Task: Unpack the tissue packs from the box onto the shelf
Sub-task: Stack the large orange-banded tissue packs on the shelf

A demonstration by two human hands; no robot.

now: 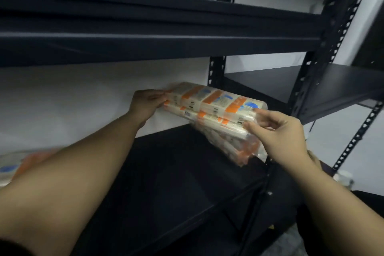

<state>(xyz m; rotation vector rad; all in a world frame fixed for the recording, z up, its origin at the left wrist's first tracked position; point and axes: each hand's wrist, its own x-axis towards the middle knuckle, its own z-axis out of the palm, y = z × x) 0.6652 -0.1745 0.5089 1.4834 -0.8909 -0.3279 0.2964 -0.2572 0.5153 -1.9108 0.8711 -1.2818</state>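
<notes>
Near the middle of the frame, a pack (216, 106) of tissues in clear wrap is held up above the dark shelf (176, 172), tilted, with its right end lower. The left hand (145, 104) grips the pack's left end with curled fingers. The right hand (278, 131) pinches the right end from below, thumb on top. Loose wrap hangs down under the pack. At the lower left edge, another pack (12, 168) lies partly hidden behind the left arm. I think the pack is light and squashy, and its wrap looks slippery. Holding both ends, not the loose wrap, seems safest.
</notes>
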